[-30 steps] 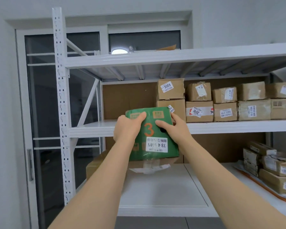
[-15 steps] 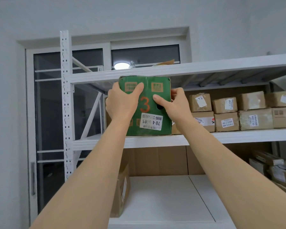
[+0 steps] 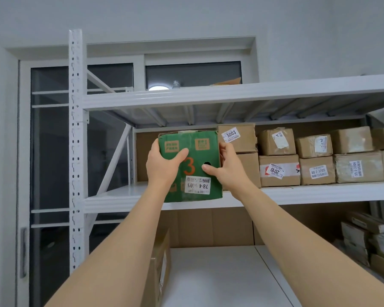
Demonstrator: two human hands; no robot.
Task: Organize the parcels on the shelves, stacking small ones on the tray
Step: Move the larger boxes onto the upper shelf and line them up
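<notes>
Arms: two bare arms reach up from the bottom of the frame to the middle. A second ago they were lower.
Left hand: the left hand (image 3: pixel 164 166) grips the left side of the green box, with the thumb lying across its front.
Right hand: the right hand (image 3: pixel 227 168) grips the right side of the box, with the thumb pressed on the front near a small dark hole.
Green box: the green box (image 3: pixel 192 171) is in the middle of the frame. It has an orange 3 and a white label. A second ago it was down by the low shelf. Half a second ago it was up in front of the middle shelf. Now its bottom edge sits at the front lip of the middle shelf (image 3: pixel 120 196).
What this means: the box looks like it is landing on the shelf, just left of the brown stack. I think the next step is to push it back and let go. It is still near the edge, so it could tip if let go too soon.
Low box: a brown box (image 3: pixel 162 262) stands on the low shelf, at the bottom middle.
Brown boxes: more brown boxes (image 3: pixel 315 160) sit in two rows on the middle shelf, to the right of the green box.
Small parcels: a few small parcels (image 3: pixel 364 238) lie at the lower right. I cannot see the tray under them.
Top shelf: the top shelf (image 3: pixel 231 94) runs across the upper part of the frame, with a bit of cardboard on it.
</notes>
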